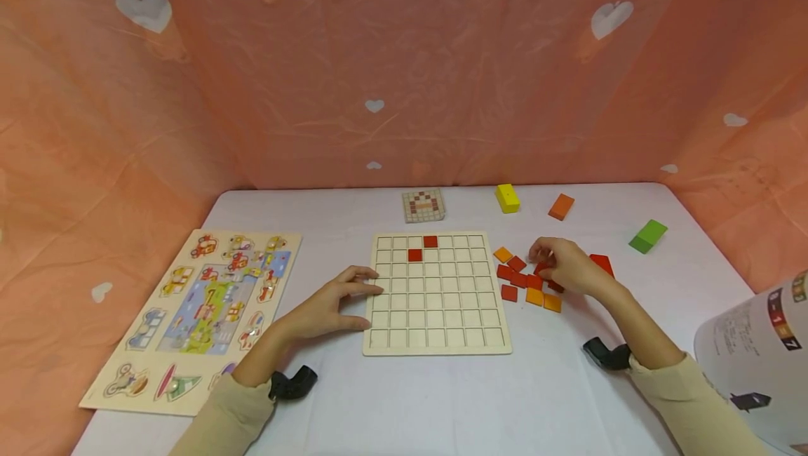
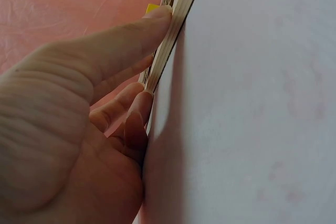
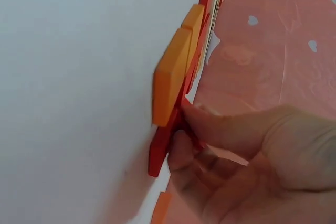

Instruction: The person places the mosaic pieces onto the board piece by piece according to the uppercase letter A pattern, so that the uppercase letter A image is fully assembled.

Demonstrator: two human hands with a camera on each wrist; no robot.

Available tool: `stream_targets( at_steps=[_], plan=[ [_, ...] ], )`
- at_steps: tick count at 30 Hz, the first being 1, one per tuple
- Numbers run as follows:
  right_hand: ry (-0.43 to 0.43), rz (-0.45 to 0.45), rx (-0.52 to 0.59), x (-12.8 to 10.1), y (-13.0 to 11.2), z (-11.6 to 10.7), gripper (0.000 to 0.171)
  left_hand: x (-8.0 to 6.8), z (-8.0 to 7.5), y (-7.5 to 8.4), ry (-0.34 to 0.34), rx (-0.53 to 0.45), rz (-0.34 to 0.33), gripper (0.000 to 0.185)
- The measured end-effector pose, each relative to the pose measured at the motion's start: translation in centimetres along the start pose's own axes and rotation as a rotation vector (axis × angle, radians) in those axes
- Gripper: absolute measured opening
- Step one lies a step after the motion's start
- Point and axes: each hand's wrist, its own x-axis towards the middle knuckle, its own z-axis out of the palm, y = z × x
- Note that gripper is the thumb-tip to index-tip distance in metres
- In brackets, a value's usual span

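A wooden grid board [image 1: 435, 302] lies flat in the middle, with two red tiles in its upper cells, one of them this red tile [image 1: 414, 255]. Fingertips and thumb of my left hand [image 1: 325, 309] touch the board's left edge, the fingers loosely extended. In the left wrist view the left thumb [image 2: 131, 38] rests along the board's side. To the right of the board, my right hand [image 1: 571, 266] is over a loose pile of red and orange tiles. Between its thumb and fingers it pinches a red tile [image 3: 190, 124], partly hidden, beside an orange tile [image 3: 170, 80].
A small pattern card stack [image 1: 423, 205] lies behind the board. Yellow [image 1: 508, 198], orange [image 1: 561, 207] and green blocks [image 1: 648, 236] stand at the back right. On the left is a vehicle picture puzzle [image 1: 196, 323]; a white cylindrical container [image 1: 751, 365] stands at the right edge.
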Motion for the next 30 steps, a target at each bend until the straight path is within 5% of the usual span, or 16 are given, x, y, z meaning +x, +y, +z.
stream_targets(
  at_steps=[7, 16, 30],
  plan=[
    [0.045, -0.070, 0.129, 2.4, -1.4, 0.1, 0.018, -0.2, -0.1, 0.1, 0.006, 0.032, -0.001, 0.054],
    [-0.094, -0.156, 0.329, 8.1, -5.1, 3.2, 0.021, -0.1, -0.1, 0.1, 0.004, 0.035, 0.011, 0.054],
    [-0.060, -0.169, 0.276, 9.2, -6.9, 5.3, 0.016, 0.1, 0.1, 0.0, 0.006, 0.037, -0.002, 0.053]
  ],
)
